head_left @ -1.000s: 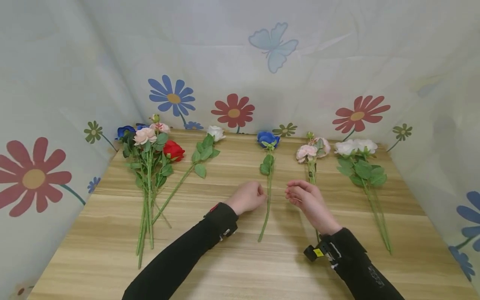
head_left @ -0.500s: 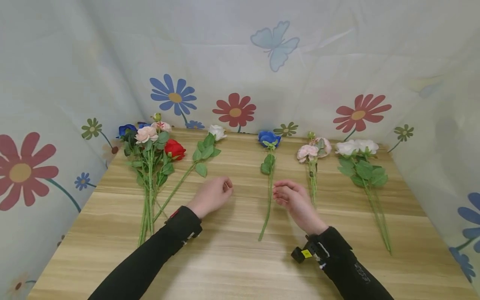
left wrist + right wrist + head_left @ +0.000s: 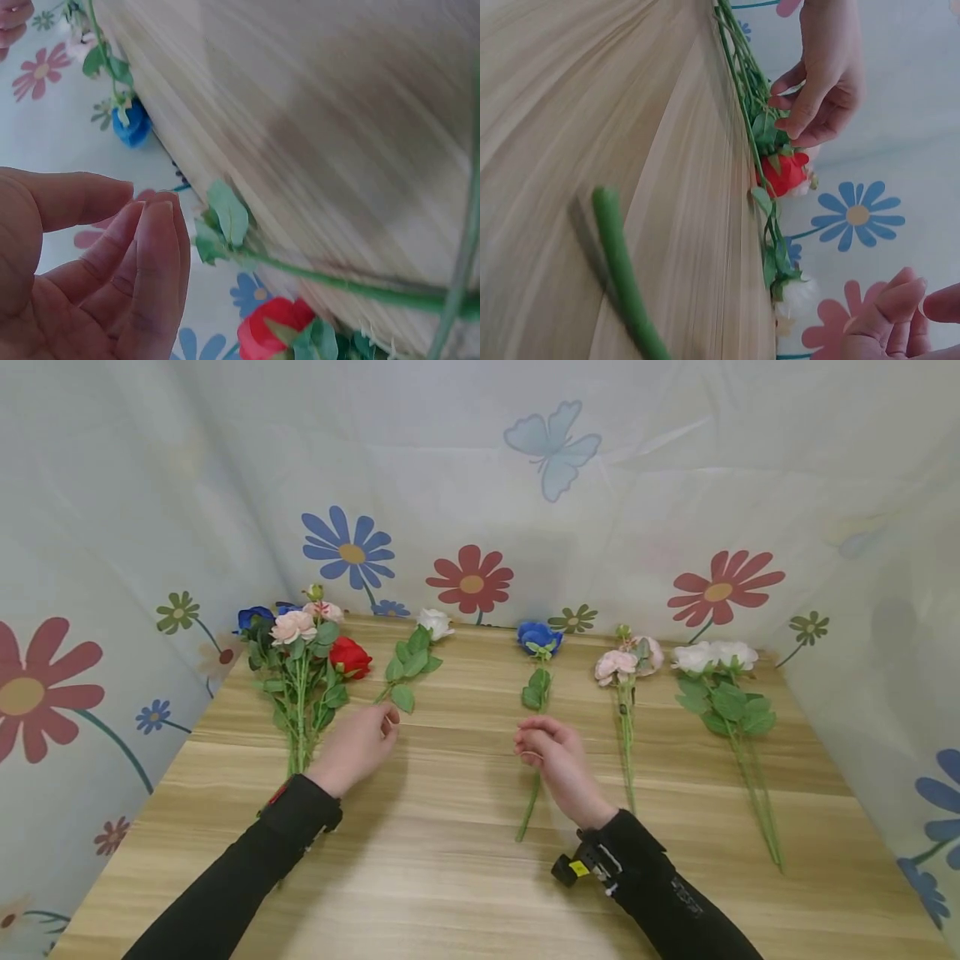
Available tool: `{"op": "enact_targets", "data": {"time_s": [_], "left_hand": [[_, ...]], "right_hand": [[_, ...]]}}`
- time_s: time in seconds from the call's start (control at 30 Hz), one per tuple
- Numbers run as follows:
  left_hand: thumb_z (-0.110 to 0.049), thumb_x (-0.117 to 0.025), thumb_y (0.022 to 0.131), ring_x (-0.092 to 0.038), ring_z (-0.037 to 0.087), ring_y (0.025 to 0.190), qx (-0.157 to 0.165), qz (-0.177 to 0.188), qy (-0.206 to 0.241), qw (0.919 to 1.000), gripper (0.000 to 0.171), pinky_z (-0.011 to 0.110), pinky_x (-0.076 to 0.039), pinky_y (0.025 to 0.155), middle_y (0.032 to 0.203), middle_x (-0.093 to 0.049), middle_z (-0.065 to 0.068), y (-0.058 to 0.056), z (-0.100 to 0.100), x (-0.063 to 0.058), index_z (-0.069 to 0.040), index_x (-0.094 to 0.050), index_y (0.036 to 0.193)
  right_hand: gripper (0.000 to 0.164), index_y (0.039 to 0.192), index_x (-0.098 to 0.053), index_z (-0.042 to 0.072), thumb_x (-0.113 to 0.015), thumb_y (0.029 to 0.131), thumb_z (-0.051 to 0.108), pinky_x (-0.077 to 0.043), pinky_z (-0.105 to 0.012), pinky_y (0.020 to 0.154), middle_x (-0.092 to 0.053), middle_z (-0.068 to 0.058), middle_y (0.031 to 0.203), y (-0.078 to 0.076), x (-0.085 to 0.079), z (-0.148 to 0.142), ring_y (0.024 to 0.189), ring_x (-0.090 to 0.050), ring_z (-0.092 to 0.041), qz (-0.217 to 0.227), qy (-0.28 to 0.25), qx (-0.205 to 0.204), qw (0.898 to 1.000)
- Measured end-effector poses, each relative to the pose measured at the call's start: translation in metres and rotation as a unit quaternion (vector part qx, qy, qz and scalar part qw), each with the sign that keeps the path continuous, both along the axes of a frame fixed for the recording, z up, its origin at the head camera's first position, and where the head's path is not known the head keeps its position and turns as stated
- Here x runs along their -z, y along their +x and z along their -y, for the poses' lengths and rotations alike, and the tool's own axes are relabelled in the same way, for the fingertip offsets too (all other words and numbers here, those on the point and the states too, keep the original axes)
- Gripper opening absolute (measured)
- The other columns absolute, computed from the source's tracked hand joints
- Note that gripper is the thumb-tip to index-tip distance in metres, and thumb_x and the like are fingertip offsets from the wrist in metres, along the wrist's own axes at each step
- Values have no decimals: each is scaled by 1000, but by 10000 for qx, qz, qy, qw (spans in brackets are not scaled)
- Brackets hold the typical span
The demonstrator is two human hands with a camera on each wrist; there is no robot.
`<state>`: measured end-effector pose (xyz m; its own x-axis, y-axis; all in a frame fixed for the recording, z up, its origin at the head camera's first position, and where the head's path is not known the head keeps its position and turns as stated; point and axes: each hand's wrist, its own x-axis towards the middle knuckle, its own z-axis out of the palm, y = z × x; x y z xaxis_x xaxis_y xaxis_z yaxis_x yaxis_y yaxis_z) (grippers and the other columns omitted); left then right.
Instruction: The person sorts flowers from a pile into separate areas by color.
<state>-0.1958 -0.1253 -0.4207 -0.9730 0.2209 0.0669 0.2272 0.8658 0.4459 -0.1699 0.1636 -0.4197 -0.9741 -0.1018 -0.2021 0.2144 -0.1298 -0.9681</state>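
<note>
In the head view my left hand (image 3: 356,747) hovers over the stem of the single white rose (image 3: 435,623), hiding part of it. Its fingers are loosely bent and hold nothing; the left wrist view shows a small gap between thumb and fingers. My right hand (image 3: 558,764) overlaps the stem of the blue rose (image 3: 538,637), which lies with its bloom toward the back. Nothing is between the right hand's relaxed fingers. In the right wrist view that green stem (image 3: 619,259) lies apart from the fingers, on the wooden table.
Left of the white rose lies a bunch with pink flowers (image 3: 292,628), a red rose (image 3: 349,657) and blue roses (image 3: 255,618). To the right lie pale pink flowers (image 3: 617,666) and white roses (image 3: 712,655). A printed curtain (image 3: 637,502) stands behind the table (image 3: 450,877).
My left hand has moved left, away from the blue rose's stem to the white rose's stem. The right hand has drifted left from beside the pink flowers' stems to over the blue rose's stem.
</note>
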Motion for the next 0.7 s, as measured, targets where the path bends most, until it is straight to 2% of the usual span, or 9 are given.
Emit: {"op": "enact_targets", "data": {"time_s": [0.2, 0.37, 0.53, 0.7], "left_hand": [[-12, -64, 93, -65, 24, 66, -293, -346, -293, 9985, 17, 37, -49, 55, 84, -72, 8, 1, 18, -10, -3, -71, 106], [-12, -66, 92, -66, 30, 68, -415, -479, -421, 9971, 19, 42, -51, 55, 84, -72, 11, -2, 31, -14, -1, -70, 107], [-13, -64, 93, -66, 34, 66, -574, -437, -578, 9957, 20, 45, -50, 52, 85, -72, 16, -8, 40, -16, 1, -69, 108], [-14, -63, 94, -65, 40, 66, -650, -195, -801, 9945, 22, 48, -50, 52, 89, -72, 22, -11, 46, -14, 1, -68, 108]], "right_hand": [[17, 115, -56, 0, -47, 101, 3, -54, -22, 77, -61, 3, 91, -1, -3, 15, 83, -62, -10, -42, -74, 103, 9999], [17, 115, -55, -1, -48, 101, 4, -53, -21, 75, -61, 3, 91, -4, -3, 23, 82, -60, -9, 12, -378, 234, 9990], [20, 119, -53, -3, -45, 104, 8, -50, -20, 73, -60, 1, 93, -7, -1, 29, 82, -59, -9, 257, -655, 166, 9974], [31, 129, -48, -8, -40, 105, 9, -49, -21, 76, -61, 0, 96, -9, 1, 36, 84, -59, -10, 375, -540, -203, 9976]]}}
